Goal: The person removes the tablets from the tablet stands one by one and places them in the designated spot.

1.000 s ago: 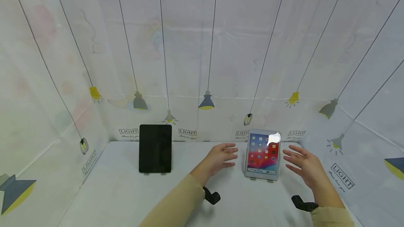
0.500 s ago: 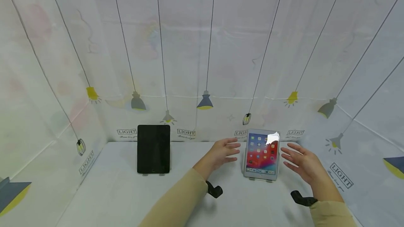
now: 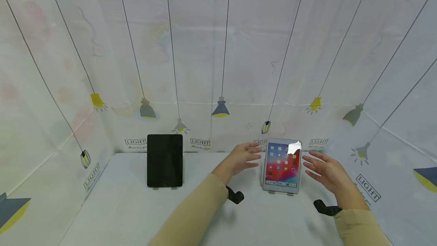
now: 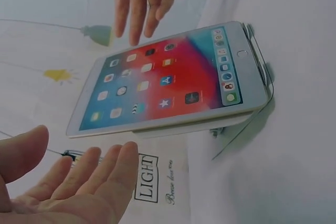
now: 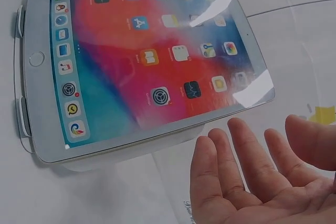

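A white-framed tablet [image 3: 282, 166] with a lit home screen leans back on a clear stand [image 4: 269, 72] on the right side of the table. My left hand [image 3: 240, 158] hovers just off its left edge, fingers loosely spread. Off the opposite edge is my right hand [image 3: 327, 172], its fingers relaxed and pointing toward the tablet. In the left wrist view a small gap separates the left fingertips [image 4: 129, 150] from the tablet. The right fingertips [image 5: 236, 127] lie close to the edge in the right wrist view, without gripping it. Neither hand holds anything.
A second tablet [image 3: 165, 160], black with a dark screen, stands upright at the back left of the white table [image 3: 112, 208]. Behind it rises a white curtain [image 3: 252, 56] printed with hanging lamps. Black straps with mounts [image 3: 235, 195] sit on both wrists.
The left hand has moved right, nearer the lit tablet, and the right hand has come slightly closer to its other edge. The head view has shifted a little; both tablets stay in place.
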`<action>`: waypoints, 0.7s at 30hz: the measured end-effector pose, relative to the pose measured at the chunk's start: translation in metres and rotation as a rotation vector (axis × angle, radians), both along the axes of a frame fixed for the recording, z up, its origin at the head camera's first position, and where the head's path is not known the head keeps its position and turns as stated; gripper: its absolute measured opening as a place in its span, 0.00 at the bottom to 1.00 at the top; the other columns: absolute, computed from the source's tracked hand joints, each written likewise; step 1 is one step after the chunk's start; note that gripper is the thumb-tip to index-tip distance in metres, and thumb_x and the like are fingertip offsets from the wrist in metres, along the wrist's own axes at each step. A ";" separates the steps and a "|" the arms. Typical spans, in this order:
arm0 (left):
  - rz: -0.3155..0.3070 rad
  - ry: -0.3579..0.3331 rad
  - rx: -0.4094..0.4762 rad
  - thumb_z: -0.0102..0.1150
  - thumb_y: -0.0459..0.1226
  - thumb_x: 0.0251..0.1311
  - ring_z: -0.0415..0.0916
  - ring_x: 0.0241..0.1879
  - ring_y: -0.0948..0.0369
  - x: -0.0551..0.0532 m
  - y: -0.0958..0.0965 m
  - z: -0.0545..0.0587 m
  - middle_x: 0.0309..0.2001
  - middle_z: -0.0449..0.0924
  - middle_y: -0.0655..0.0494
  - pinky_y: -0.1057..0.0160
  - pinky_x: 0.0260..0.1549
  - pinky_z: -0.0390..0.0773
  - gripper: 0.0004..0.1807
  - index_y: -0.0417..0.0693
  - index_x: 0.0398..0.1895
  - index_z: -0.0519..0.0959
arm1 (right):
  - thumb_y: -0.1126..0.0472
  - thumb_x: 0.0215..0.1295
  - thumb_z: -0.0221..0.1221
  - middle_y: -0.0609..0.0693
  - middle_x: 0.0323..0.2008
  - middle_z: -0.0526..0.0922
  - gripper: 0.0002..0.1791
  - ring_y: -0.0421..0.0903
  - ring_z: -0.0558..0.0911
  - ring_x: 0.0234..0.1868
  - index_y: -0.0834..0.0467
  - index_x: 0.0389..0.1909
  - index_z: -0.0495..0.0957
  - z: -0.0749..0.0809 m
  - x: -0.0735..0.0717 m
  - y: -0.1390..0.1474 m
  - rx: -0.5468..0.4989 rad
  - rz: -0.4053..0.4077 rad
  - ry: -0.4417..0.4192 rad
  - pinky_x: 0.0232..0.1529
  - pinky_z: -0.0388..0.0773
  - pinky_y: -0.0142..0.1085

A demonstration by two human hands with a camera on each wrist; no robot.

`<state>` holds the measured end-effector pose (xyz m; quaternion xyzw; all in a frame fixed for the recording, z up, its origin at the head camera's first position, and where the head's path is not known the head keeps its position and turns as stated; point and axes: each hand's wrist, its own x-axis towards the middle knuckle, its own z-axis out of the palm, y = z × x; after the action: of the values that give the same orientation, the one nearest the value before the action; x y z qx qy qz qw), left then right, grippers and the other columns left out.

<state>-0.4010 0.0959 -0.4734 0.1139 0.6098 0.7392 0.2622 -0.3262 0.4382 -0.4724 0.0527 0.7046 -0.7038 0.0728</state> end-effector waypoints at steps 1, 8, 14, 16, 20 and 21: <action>-0.003 0.002 0.003 0.57 0.28 0.76 0.74 0.75 0.45 -0.001 0.001 0.000 0.77 0.74 0.45 0.41 0.72 0.77 0.29 0.49 0.79 0.71 | 0.52 0.87 0.51 0.32 0.61 0.82 0.37 0.36 0.85 0.60 0.51 0.88 0.48 0.000 -0.001 0.000 -0.002 -0.002 -0.005 0.63 0.86 0.37; 0.009 0.010 -0.007 0.60 0.29 0.76 0.79 0.71 0.49 -0.010 0.012 -0.002 0.75 0.77 0.49 0.41 0.71 0.78 0.30 0.49 0.79 0.71 | 0.52 0.86 0.53 0.42 0.74 0.78 0.38 0.40 0.84 0.63 0.51 0.88 0.48 0.000 -0.006 -0.003 0.003 -0.028 -0.025 0.63 0.86 0.38; 0.030 -0.003 -0.005 0.60 0.28 0.74 0.77 0.73 0.49 -0.011 0.022 0.001 0.75 0.77 0.49 0.40 0.71 0.78 0.28 0.50 0.76 0.75 | 0.51 0.86 0.52 0.51 0.83 0.67 0.38 0.40 0.83 0.63 0.50 0.88 0.47 0.001 -0.008 -0.004 0.011 -0.038 -0.042 0.66 0.84 0.40; 0.033 -0.002 -0.006 0.60 0.27 0.73 0.75 0.75 0.48 -0.011 0.024 0.001 0.75 0.77 0.47 0.39 0.72 0.76 0.29 0.50 0.76 0.74 | 0.52 0.87 0.51 0.53 0.83 0.65 0.38 0.40 0.83 0.64 0.51 0.88 0.47 0.002 -0.010 -0.005 0.025 -0.030 -0.041 0.68 0.83 0.41; 0.052 0.028 -0.038 0.60 0.25 0.71 0.76 0.74 0.48 -0.009 0.028 0.003 0.73 0.79 0.47 0.40 0.73 0.75 0.32 0.49 0.77 0.73 | 0.53 0.86 0.53 0.54 0.81 0.68 0.38 0.39 0.84 0.62 0.53 0.88 0.48 0.004 -0.014 -0.008 0.052 -0.040 -0.038 0.66 0.84 0.40; 0.059 0.041 -0.052 0.60 0.25 0.71 0.78 0.73 0.49 -0.009 0.029 0.004 0.72 0.80 0.47 0.41 0.73 0.76 0.32 0.49 0.77 0.73 | 0.52 0.86 0.53 0.54 0.80 0.69 0.39 0.39 0.84 0.61 0.53 0.88 0.48 0.004 -0.015 -0.009 0.059 -0.043 -0.038 0.65 0.84 0.40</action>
<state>-0.4098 0.1245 -0.4695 0.1041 0.6372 0.7280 0.2303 -0.3416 0.4297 -0.4680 0.0831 0.7223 -0.6831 0.0695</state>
